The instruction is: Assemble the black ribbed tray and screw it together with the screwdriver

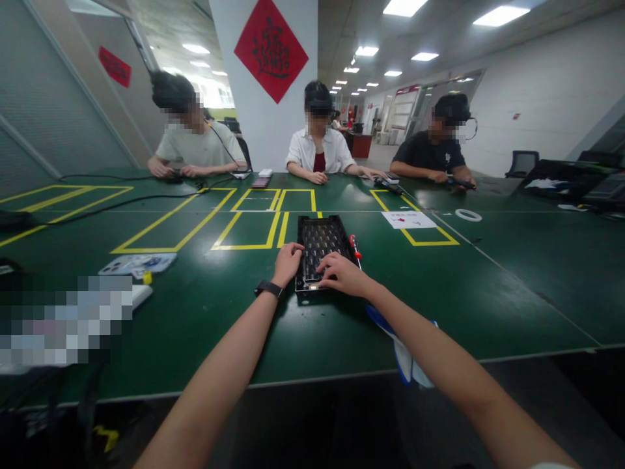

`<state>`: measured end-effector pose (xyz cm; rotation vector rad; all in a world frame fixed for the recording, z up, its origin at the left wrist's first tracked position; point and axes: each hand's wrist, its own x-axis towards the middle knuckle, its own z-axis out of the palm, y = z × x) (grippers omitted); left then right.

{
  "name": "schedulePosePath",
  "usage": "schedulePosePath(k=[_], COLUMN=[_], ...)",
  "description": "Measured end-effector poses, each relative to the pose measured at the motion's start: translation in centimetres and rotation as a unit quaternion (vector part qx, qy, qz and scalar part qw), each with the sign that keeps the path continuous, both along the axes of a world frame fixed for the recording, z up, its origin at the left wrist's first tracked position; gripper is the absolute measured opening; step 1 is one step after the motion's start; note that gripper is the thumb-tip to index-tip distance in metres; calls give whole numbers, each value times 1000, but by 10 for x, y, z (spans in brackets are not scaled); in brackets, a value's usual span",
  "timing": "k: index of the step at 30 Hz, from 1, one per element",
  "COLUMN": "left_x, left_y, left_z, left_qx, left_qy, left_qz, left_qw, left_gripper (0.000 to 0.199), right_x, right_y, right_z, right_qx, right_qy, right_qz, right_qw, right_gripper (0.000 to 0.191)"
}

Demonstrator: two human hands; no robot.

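A black rectangular case (pixel 322 238) with rows of small metallic parts inside lies on the green table. My left hand (pixel 288 264), with a dark band at the wrist, holds the case's left wall, fingers closed on it. Over the near part of the case is my right hand (pixel 342 273), its fingers bent down with the fingertips at the parts inside. Whether those fingertips hold anything is too small to tell. A red-handled screwdriver (pixel 355 247) lies against the right side of the case.
Blue-and-white gloves (pixel 403 345) lie at the front edge under my right forearm. A phone (pixel 139 264) is on the left, a paper sheet (pixel 409 220) and a tape ring (pixel 467 215) to the right. Three people sit across the table (pixel 488 299).
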<state>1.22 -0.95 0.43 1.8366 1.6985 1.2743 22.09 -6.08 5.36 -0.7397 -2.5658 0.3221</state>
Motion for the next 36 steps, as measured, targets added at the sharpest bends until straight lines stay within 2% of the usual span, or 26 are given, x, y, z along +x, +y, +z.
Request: schedulePosePath(k=[20, 26, 30, 33, 36], left_x=[-1, -2, -2, -3, -4], left_y=[3, 9, 19, 27, 34], left_z=[-2, 3, 3, 3, 5], left_qx=[-10, -24, -19, 0, -18], left_qy=[-5, 1, 3, -13, -10], left_qz=[9, 40, 59, 96, 113], left_qw=[1000, 999, 998, 995, 993], left_gripper=[22, 22, 20, 21, 22], right_x=[0, -2, -2, -1, -1], right_y=[1, -3, -4, -4, -4], right_z=[0, 4, 7, 8, 7], right_qx=[-24, -25, -20, -17, -19], right_qy=[8, 18, 2, 0, 4], right_qz=[-6, -7, 0, -2, -7], right_qw=[1000, 1000, 1000, 1000, 1000], right_gripper=[22, 20, 23, 24, 22])
